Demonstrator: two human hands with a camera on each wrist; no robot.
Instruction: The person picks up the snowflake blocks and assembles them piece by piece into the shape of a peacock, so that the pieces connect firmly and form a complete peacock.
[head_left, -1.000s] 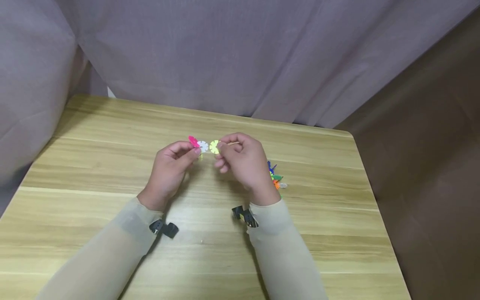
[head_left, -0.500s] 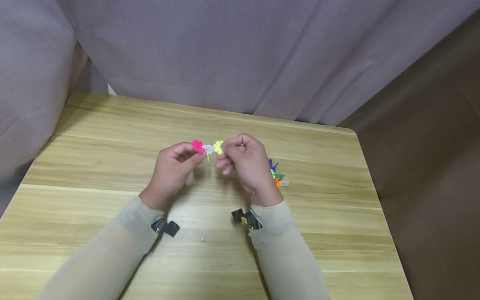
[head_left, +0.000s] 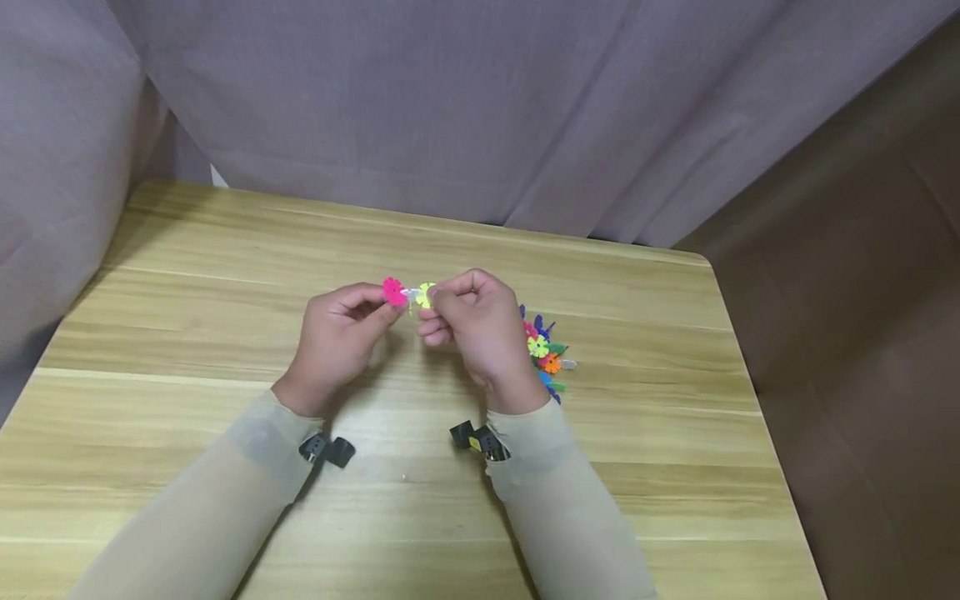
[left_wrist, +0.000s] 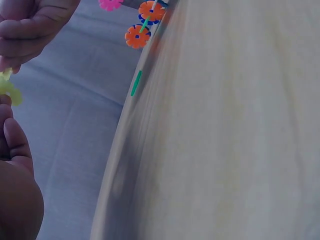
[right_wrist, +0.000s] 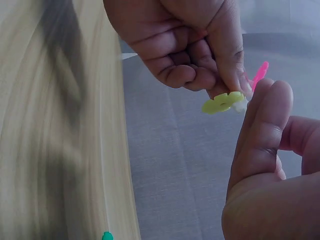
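The left hand (head_left: pixel 341 333) pinches a small cluster of joined plastic snowflake discs, pink and white (head_left: pixel 395 292), while the right hand (head_left: pixel 472 321) pinches a yellow-green plastic snowflake disc (head_left: pixel 425 294) pressed against that cluster, both held between the hands above the light wooden table (head_left: pixel 187 333). Just right of the right hand, a heap of multicoloured plastic snowflake discs (head_left: pixel 544 354) lies on the table, with grey curtain fabric (head_left: pixel 450 108) hanging beyond

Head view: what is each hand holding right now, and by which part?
The left hand pinches the pink plastic snowflake disc at its near edge; the right hand pinches the yellow-green plastic snowflake disc at its right edge.
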